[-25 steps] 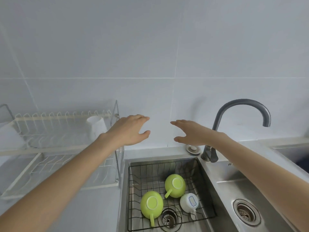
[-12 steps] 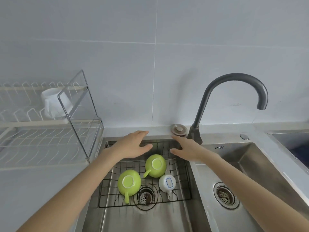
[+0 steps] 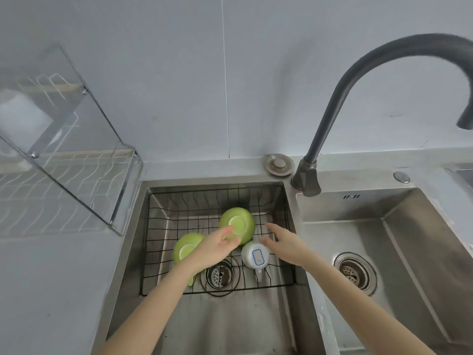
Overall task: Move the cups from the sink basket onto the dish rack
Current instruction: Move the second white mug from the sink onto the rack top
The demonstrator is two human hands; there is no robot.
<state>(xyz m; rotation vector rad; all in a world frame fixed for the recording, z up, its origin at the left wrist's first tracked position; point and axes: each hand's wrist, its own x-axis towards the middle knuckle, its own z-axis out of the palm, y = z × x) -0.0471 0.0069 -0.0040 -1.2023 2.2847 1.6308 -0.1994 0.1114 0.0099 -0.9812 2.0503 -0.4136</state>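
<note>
Since the earlier frame both hands have dropped from the sink's back rim into the wire sink basket [image 3: 158, 242]. The left hand [image 3: 213, 248], fingers spread, touches the far green cup [image 3: 238, 222] without clasping it. The right hand [image 3: 286, 243], spread and empty, is just beside the white cup [image 3: 256, 256]. All three cups lie upside down; the near green cup [image 3: 185, 247] is partly covered. The dish rack [image 3: 66, 175] stands left of the sink.

Both arms are bare from the lower edge of the picture up to the wrist, with no sleeve on them. The left hand [image 3: 215, 248] and the right hand [image 3: 286, 245] wear no glove, ring or watch.
</note>
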